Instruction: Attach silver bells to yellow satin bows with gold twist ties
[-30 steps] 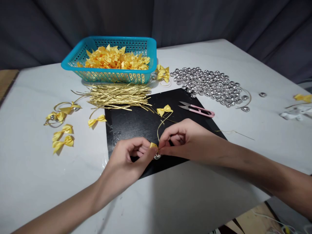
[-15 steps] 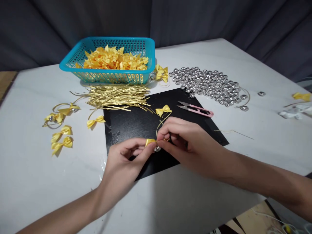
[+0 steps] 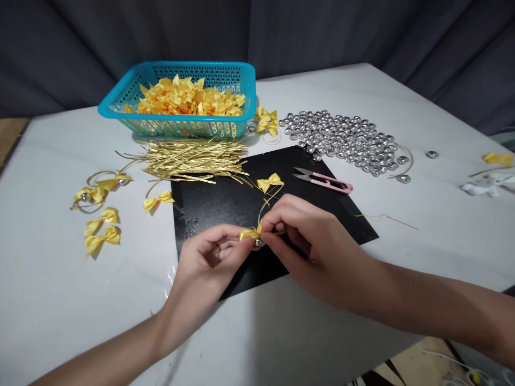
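Note:
Over the black mat [image 3: 217,203] my left hand [image 3: 209,265] pinches a small yellow ribbon bow [image 3: 248,234] with a silver bell [image 3: 259,243] hanging just under it. My right hand [image 3: 309,238] meets it from the right, fingers closed on a thin gold wire tie [image 3: 263,209] that loops up from the bow. Both hands touch at the bow. A second yellow bow [image 3: 270,182] lies on the mat just beyond them.
A blue basket [image 3: 120,102] of yellow bows stands at the back. In front of it lies a heap of gold wire ties [image 3: 193,158]. A pile of silver bells [image 3: 341,139] and pink thread snips [image 3: 325,182] sit right. Loose bows [image 3: 100,225] lie left.
My right hand has moved left and forward over the bow, its fingers twisting the gold wire. The bow has risen slightly and turned flatter between my fingers.

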